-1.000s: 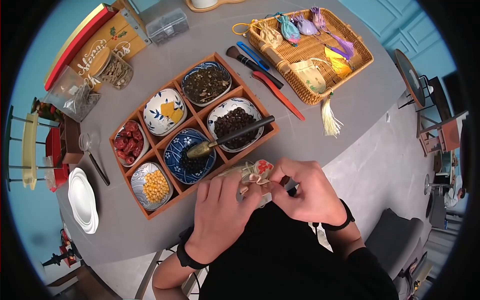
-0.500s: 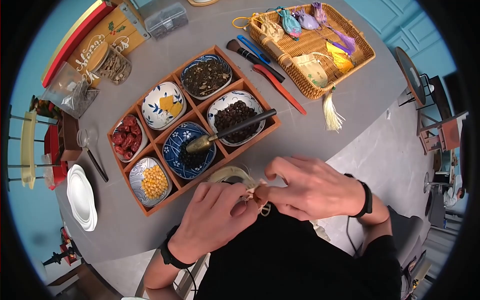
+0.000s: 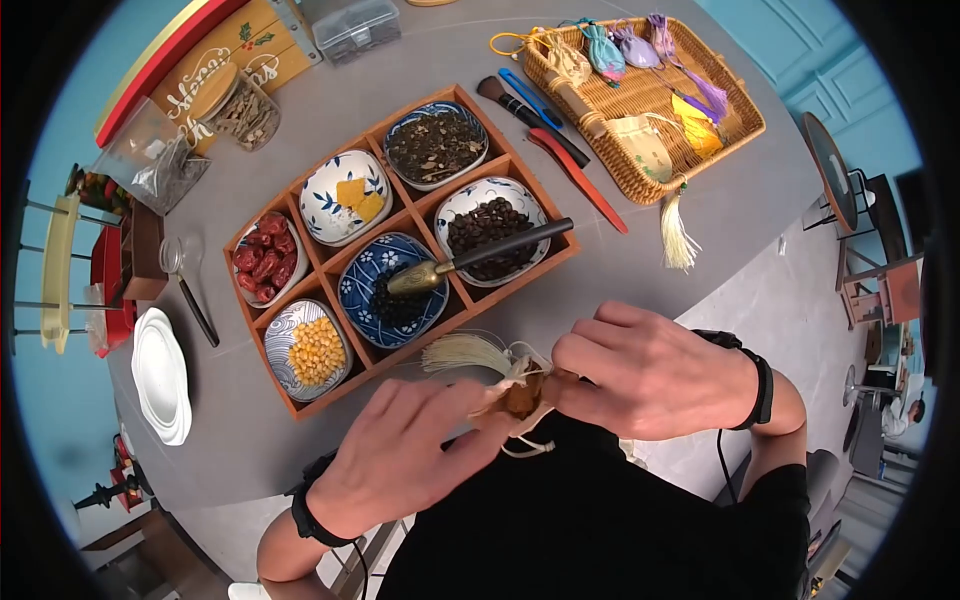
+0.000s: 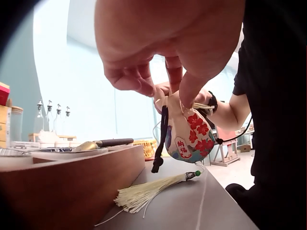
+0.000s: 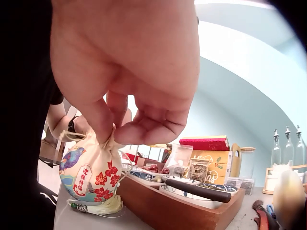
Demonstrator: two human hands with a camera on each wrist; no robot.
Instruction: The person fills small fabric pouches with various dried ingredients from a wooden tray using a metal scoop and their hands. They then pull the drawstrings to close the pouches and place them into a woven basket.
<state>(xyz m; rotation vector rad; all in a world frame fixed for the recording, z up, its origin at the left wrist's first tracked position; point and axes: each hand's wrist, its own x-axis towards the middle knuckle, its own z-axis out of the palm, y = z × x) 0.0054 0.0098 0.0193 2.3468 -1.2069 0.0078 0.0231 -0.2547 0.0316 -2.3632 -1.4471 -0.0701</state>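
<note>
A cream drawstring pouch (image 4: pixel 189 136) printed with red flowers and a bird hangs between my two hands over the table's near edge. My left hand (image 3: pixel 400 450) pinches one side of its rim with thumb and fingers. On the opposite side, my right hand (image 3: pixel 655 375) pinches the cloth. In the head view the pouch mouth is spread, and brown stuff (image 3: pixel 522 400) shows inside. A pale yellow tassel (image 4: pixel 148 191) with a green bead trails from the pouch's bottom onto the table. Thin cream cords loop out at the pouch's neck.
Just beyond my hands stands a divided wooden box (image 3: pixel 420 345) with several bowls; a scoop (image 3: pixel 480 258) lies across two. Farther right are a red tool (image 3: pixel 580 180), a brush (image 3: pixel 530 118) and a wicker tray (image 3: pixel 745 130) of pouches. White dishes (image 3: pixel 160 375) sit at left.
My hands have drawn apart, and the gathered pouch mouth has widened so its brown contents show. The tassel now lies out toward the wooden box.
</note>
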